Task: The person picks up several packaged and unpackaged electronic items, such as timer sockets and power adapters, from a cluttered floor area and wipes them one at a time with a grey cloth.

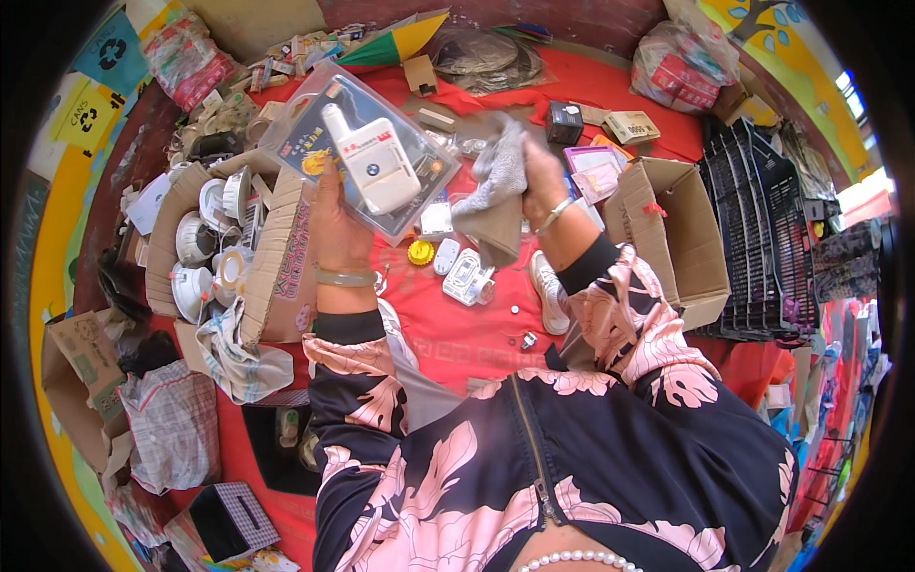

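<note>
Left hand point(341, 227) is gripping a clear plastic pack point(367, 148) by its lower left side, white device point(386, 176) showing inside. Right hand point(545, 181) is clutching a bunched grey cloth point(498, 172) just beside the pack; can't tell if they're touching. Both things are hovering above a red sheet point(438, 334), between left box point(284, 262) and right box point(643, 229). Yellow cap point(420, 252) is lying below.

gray cloth point(498, 173) sl. blurred, pearl necklace point(578, 556) cut off btm

Tilted blister pack point(370, 157); bunched grey cloth point(495, 181)
</note>
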A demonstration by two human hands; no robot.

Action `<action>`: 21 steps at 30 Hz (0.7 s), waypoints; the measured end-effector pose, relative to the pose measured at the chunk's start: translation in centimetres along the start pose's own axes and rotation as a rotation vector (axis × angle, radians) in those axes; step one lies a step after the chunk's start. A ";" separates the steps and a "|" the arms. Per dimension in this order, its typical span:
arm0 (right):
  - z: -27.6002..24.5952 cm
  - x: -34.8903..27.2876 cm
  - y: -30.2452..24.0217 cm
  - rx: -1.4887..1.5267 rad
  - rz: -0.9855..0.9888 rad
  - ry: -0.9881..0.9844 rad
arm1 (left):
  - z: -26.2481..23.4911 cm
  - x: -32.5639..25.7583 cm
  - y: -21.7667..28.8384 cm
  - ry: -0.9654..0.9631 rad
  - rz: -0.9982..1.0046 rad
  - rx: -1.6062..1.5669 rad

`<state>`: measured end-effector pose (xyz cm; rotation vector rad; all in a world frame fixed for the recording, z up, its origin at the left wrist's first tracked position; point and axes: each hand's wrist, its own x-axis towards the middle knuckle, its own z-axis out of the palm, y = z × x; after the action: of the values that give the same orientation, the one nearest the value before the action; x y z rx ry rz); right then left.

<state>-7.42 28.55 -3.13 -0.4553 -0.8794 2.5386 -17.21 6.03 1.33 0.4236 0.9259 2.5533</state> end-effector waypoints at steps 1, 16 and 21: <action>0.3 0.0 -1.3 -0.043 -0.129 0.016 | -0.1 0.1 -0.2 -0.040 -0.017 -0.012; 6.5 -6.0 1.3 -1.608 -1.074 -0.445 | 1.0 -2.0 -4.2 -0.195 -0.193 0.054; 7.0 -5.2 0.1 -1.493 -1.322 -0.296 | 0.7 -2.4 -5.4 -0.416 -0.168 0.413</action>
<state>-5.93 22.38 2.87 0.1749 -2.0931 0.4743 -13.43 9.07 -2.09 0.9115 1.2560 2.0054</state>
